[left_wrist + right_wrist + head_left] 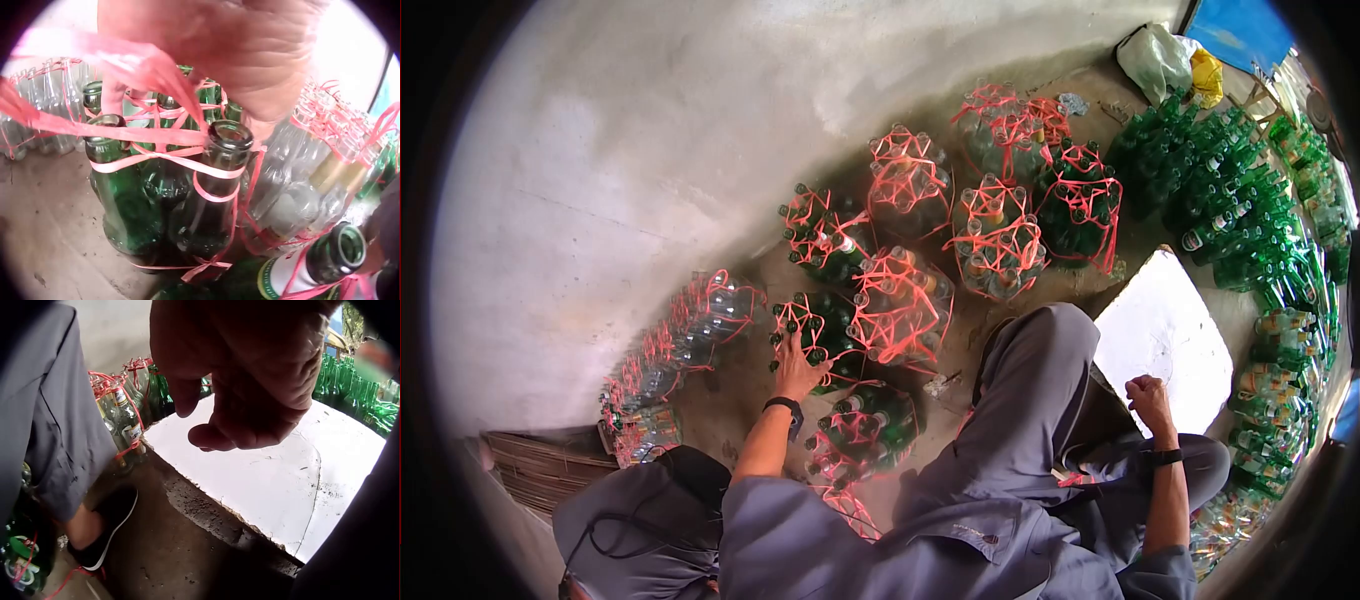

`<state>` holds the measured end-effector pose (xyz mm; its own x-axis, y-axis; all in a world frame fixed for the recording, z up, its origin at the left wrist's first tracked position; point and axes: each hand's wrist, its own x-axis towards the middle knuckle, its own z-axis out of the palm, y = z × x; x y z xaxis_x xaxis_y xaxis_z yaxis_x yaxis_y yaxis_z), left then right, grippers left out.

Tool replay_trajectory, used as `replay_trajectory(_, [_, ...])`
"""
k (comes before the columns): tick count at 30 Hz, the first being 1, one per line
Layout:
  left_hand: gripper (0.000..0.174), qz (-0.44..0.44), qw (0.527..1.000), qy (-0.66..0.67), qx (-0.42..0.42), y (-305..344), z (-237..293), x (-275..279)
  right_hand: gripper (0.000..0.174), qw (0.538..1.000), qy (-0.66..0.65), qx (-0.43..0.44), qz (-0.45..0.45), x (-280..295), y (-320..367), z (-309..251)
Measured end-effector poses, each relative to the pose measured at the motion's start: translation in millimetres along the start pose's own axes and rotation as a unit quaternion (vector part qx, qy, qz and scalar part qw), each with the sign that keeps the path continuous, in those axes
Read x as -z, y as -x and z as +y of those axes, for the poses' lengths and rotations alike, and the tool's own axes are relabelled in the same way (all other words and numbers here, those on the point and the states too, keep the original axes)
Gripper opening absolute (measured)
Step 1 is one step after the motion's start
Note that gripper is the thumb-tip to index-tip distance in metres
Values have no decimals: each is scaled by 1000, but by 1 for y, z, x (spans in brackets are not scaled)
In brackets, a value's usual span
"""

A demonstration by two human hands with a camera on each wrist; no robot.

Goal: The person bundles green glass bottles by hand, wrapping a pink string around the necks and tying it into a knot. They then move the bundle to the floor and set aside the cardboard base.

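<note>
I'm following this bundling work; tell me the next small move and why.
Probably bring the right hand across to the green bottle bundle. The left hand alone grips the red string round its necks, while the right hand is curled and empty over the white slab; tightening likely needs both.

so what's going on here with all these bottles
A person sits on the ground among bundles of glass bottles tied with pink plastic string. The left hand grips that string on top of a bundle of green glass bottles. The right hand hangs loosely curled, holding nothing, over a flat white slab. More loose green bottles lie heaped beyond it.
</note>
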<state>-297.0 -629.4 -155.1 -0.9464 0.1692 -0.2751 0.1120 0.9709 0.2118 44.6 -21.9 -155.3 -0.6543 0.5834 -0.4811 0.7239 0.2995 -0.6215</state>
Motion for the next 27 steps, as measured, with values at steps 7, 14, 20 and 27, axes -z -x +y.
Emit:
replay_trajectory(7, [93, -19, 1000, -10, 18, -2, -15, -12, 27, 999, 30, 1, -21, -7, 7, 5])
replay_trajectory(14, [65, 26, 998, -39, 47, 12, -10, -24, 27, 999, 47, 1, -4, -6, 8, 8])
replay_trajectory(20, [68, 45, 995, -39, 74, 13, -5, -24, 27, 998, 61, 12, 1, -6, 14, 7])
replay_trajectory(27, [74, 12, 995, -10, 98, 16, -1, -17, 28, 996, 86, 35, 8, -6, 13, 17])
